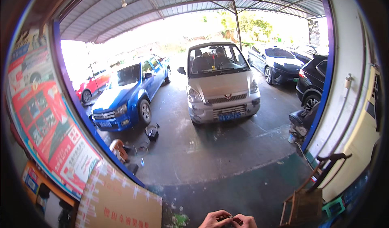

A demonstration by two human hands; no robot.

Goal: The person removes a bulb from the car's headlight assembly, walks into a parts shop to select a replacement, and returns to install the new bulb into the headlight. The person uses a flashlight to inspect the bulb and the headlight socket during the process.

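At the lower edge of the head view my left hand (213, 219) and my right hand (245, 221) are close together. Their fingers are bent inward, and the fingertips meet around something small and dark that I cannot make out. The picture's edge cuts off the lower part of both hands. Just left of them stands a large brown cardboard box (117, 201) with strips of clear tape. Beneath and beyond the hands is a dark green floor (243, 187).
A silver van (221, 84) faces me outside the doorway, a blue pickup (129, 88) left of it. Dark cars, one a black SUV (314, 82), stand right. A wooden chair (306, 201) and a green stool (334, 207) are near right. A red poster (44, 110) covers the left wall.
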